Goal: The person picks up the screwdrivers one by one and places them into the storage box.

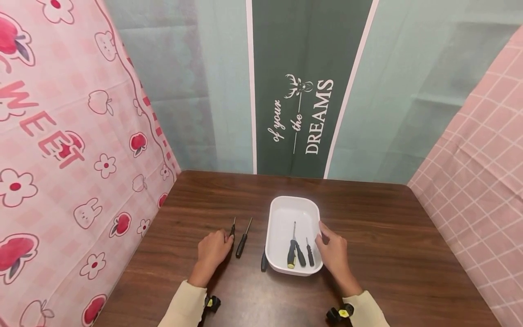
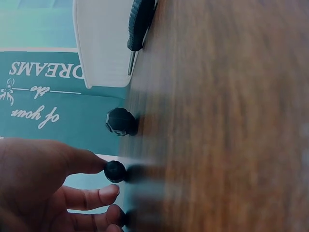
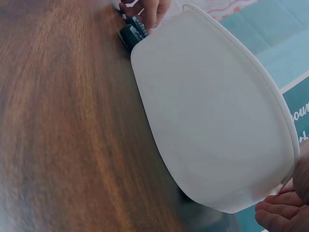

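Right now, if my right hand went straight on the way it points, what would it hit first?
The white tray: your right hand is right at its edge, so that side comes first. How firmly it grips is hard to tell.

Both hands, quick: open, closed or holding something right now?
Left hand: holding a slim black-handled screwdriver.
Right hand: holding a white rectangular plastic tray by its side.

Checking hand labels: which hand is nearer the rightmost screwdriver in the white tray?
Right. The right hand is just right of the screwdriver, holding the tray by its right rim; the left hand is left of the tray, touching another screwdriver.
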The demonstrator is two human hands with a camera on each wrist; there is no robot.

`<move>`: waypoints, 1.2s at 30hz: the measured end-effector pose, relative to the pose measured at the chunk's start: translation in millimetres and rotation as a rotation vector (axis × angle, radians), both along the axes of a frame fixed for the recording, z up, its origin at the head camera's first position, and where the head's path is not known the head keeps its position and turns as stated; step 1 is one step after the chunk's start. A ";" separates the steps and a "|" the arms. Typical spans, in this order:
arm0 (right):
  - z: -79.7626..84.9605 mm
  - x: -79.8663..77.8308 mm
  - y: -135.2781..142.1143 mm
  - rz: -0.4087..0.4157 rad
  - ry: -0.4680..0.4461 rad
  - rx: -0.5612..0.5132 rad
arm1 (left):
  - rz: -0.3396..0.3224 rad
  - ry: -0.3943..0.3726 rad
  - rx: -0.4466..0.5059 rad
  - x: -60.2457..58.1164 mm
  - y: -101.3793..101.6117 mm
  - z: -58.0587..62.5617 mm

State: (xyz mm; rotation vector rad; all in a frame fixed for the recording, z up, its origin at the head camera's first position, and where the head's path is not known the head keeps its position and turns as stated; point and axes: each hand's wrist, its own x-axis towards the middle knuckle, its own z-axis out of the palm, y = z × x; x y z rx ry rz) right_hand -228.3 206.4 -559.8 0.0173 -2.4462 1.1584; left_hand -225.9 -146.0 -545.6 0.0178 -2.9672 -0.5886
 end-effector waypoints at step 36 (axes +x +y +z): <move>0.5 0.0 -1.2 0.001 0.060 0.002 | -0.025 -0.099 -0.040 -12.5 2.0 -2.9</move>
